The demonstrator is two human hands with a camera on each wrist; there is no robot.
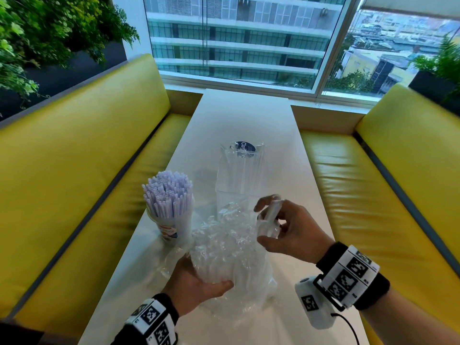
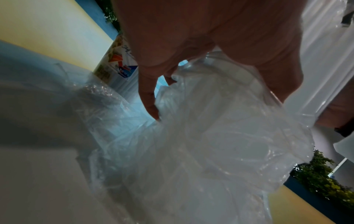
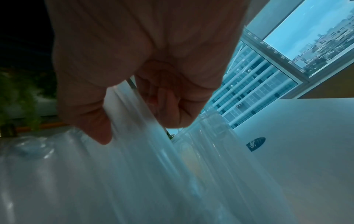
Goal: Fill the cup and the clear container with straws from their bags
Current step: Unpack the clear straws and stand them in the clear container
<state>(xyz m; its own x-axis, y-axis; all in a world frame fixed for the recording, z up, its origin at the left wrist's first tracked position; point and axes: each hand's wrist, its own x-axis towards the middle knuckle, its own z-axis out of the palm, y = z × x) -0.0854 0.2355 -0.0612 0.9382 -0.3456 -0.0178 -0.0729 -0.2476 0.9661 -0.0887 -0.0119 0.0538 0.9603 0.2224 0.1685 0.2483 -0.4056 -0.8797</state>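
Note:
A paper cup (image 1: 169, 227) packed with pale lilac straws (image 1: 166, 192) stands at the table's left; its printed side (image 2: 118, 65) shows past my left fingers. My left hand (image 1: 199, 282) grips a crinkled clear bag of clear straws (image 1: 224, 247) from below, its fingers (image 2: 151, 104) curled into the plastic (image 2: 220, 136). My right hand (image 1: 263, 224) holds a small bundle of clear straws (image 1: 270, 217) above the bag's mouth, thumb and fingers (image 3: 91, 121) curled round them (image 3: 134, 128). The clear container (image 1: 237, 180) stands just beyond, also visible as a clear box (image 3: 208, 125).
The long white table (image 1: 249, 115) runs toward a window, with yellow benches (image 1: 87, 155) on both sides. A dark blue round label (image 1: 245, 148) shows at the container's far end and lies right of it in the right wrist view (image 3: 255, 144). A flat clear plastic bag (image 1: 171, 262) lies beside the cup.

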